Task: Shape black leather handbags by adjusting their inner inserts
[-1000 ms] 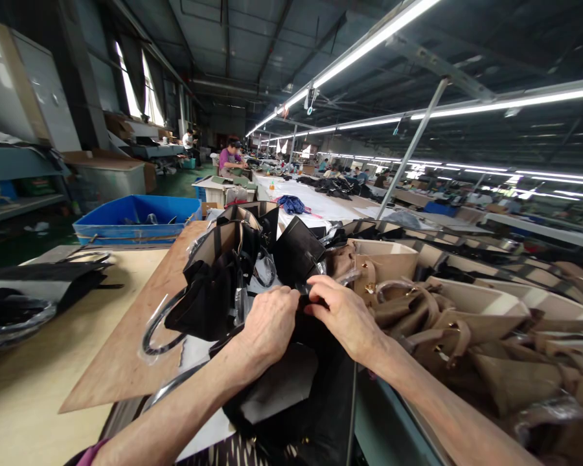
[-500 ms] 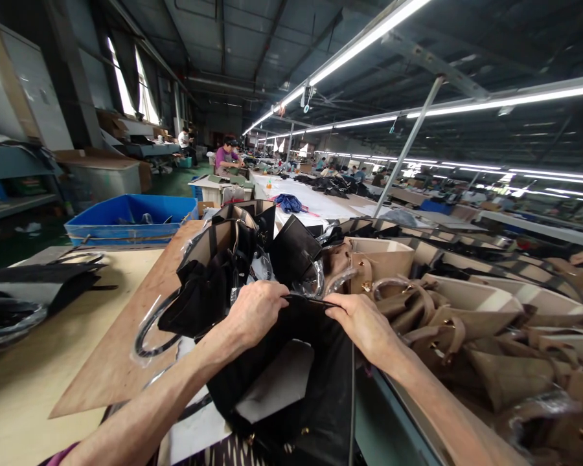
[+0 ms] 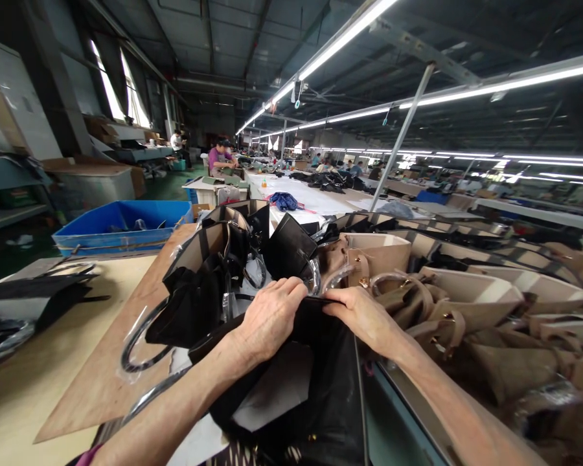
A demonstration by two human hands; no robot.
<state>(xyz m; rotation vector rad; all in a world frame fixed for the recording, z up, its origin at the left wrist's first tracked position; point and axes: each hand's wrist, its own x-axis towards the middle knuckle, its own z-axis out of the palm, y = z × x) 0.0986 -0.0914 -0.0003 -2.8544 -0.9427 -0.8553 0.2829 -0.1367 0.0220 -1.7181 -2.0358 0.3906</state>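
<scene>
A black handbag hangs in front of me, its top edge pinched between both hands. My left hand is closed over the edge, with its fingertips hidden behind the knuckles. On the other side my right hand grips the same edge between thumb and fingers, a short way from the left. A pale grey sheet lies against the black material below the left wrist. Small gold-coloured fittings show near the bag's lower part. Just beyond the hands lie more black bags, some with plastic-wrapped handles.
Many tan bags crowd the right side. To the left are a brown board on a pale tabletop, and a blue bin. A person in purple sits farther back beside a long white table.
My left hand has slid right along the bag's edge, closer to my right hand. The right hand keeps its grip. The view has shifted slightly.
</scene>
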